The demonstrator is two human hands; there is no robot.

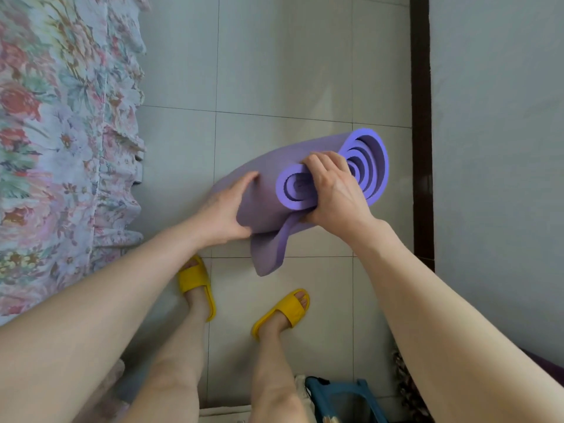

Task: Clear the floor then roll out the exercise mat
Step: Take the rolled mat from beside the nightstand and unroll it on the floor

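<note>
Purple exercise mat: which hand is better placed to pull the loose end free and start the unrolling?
Probably the left hand: it grips the exercise mat on its outer layer, just above the loose flap. The right hand is clamped over the coiled end.

Large pale grey-green floor tiles (283,56) with thin dark grout lines reflect soft daylight. A frilled floral bedspread in pinks and blues (61,132) hangs at left. A dark brown wooden strip (421,117) borders a pale grey wall panel (500,148) at right.

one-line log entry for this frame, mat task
phase: mat still rolled, held above tiled floor | left hand: grips exercise mat outer wrap | right hand: grips spiral end | loose flap hangs down | floor ahead bare
</note>
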